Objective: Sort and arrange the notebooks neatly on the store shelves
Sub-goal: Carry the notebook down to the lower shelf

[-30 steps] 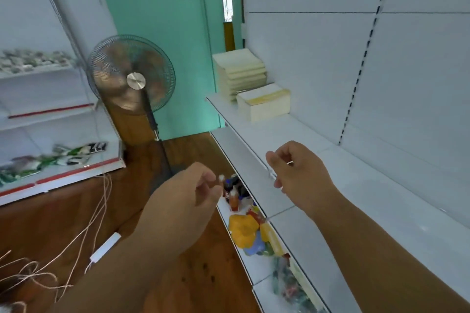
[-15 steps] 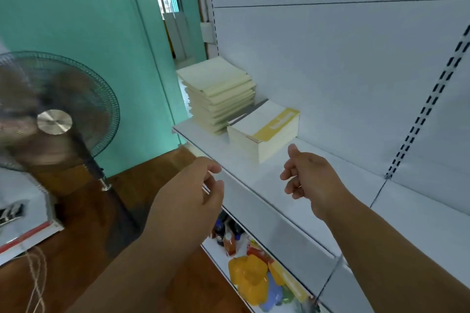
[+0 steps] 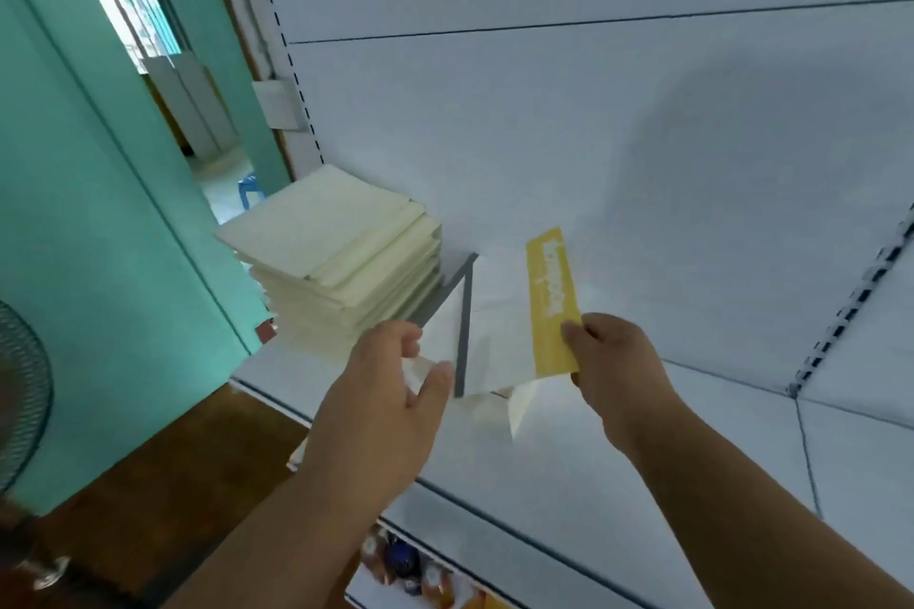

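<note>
Head view has my two hands raised in front of the white shelf (image 3: 742, 450), both on the same pack of notebooks (image 3: 499, 351). My left hand (image 3: 390, 391) grips its near left corner, thumb on the white top and the other fingers curled beside the grey spine strip. My right hand (image 3: 613, 371) pinches the pack's right side, with the thumb pressed onto the yellow label band (image 3: 551, 297) that runs across the cover. The pack sits between my hands at the front part of the shelf; its outline is blurred, so I cannot tell whether it rests flat on the shelf or is lifted off it. A loose white flap of its wrapper hangs below the near edge.

Just to the left of the pack, and touching or nearly touching it, stands a tall stack of cream notebooks (image 3: 336, 272) at the left end of the shelf, its layers slightly fanned out of line. Behind both rises the white back panel (image 3: 593, 139) of the shelving, with slotted uprights. Further left is a teal wall (image 3: 99, 262) and a window. A standing fan (image 3: 20, 391) shows at the left edge over the brown wooden floor (image 3: 163, 499). Below the shelf, coloured bottles (image 3: 410, 569) sit on a lower shelf.
</note>
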